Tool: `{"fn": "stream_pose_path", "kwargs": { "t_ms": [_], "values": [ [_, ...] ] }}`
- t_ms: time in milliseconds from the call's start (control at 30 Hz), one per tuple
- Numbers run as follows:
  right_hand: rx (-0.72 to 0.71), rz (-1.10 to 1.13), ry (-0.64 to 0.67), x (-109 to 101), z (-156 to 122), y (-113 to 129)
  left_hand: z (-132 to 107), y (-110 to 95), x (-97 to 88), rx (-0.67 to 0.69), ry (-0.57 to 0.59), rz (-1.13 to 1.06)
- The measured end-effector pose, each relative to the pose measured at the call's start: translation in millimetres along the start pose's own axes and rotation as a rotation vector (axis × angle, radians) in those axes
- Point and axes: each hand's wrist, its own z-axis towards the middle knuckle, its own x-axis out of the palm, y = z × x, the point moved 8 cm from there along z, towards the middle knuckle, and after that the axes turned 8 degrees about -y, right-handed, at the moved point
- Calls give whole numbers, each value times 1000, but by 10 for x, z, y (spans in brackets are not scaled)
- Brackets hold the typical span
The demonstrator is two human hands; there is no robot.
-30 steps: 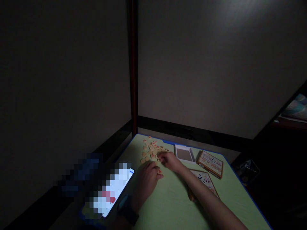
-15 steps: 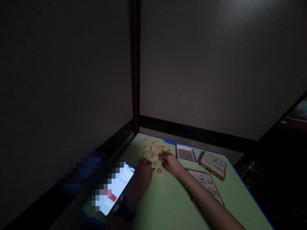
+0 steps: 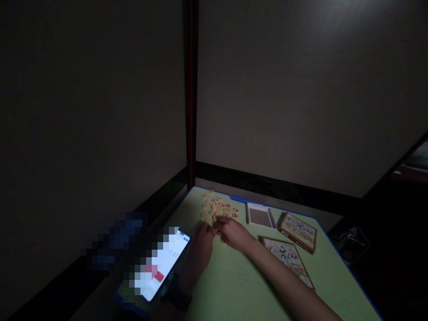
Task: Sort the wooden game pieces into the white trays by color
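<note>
On a pale green table (image 3: 240, 285) with a blue edge lies a cluster of several small round wooden discs (image 3: 218, 207) with red marks, at the far left corner. My left hand (image 3: 200, 243) and my right hand (image 3: 230, 232) meet just in front of the cluster, fingertips close together over a disc or two. The right hand's fingers curl down and pinch at a disc; the left hand's fingers are bent toward it. The room is very dark, so what either hand holds is not plain. A dark watch sits on my left wrist.
A lit phone (image 3: 163, 263) lies at the table's left edge. A shallow white box tray (image 3: 259, 216) stands behind my right hand. Two printed boards or box lids (image 3: 298, 232) (image 3: 286, 258) lie to the right. Dark walls and a red post (image 3: 191, 93) enclose the corner.
My right hand has drawn back from the disc cluster toward me and to the left, meeting my left hand. The loose disc in front of the cluster is now covered by the hands.
</note>
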Motion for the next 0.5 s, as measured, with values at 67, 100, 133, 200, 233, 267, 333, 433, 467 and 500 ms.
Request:
{"fn": "stream_pose_path", "kwargs": {
  "t_ms": [67,100,133,200,233,267,333,433,467,500],
  "values": [
    [4,-41,26,7,-1,20,1,7,3,14,-41,-2],
    [11,-55,35,1,-10,25,2,11,-7,16,-69,-9],
    [19,-57,39,-12,-23,25,2,12,-20,18,-93,-21],
    [36,-12,25,-57,-59,11,2,9,-41,17,-106,-54],
    [46,30,10,-84,-81,-8,2,4,-44,14,-92,-70],
    [61,79,-9,-113,-105,-40,3,0,-42,8,-72,-83],
    [101,170,-39,-160,-160,-139,8,-6,-26,-2,-35,-96],
    [162,227,-45,-189,-247,-312,26,-11,21,5,-45,-100],
    [172,230,-44,-193,-274,-357,33,-12,47,13,-55,-101],
    [177,228,-42,-196,-299,-392,39,-16,76,24,-67,-101]
  ]
}}
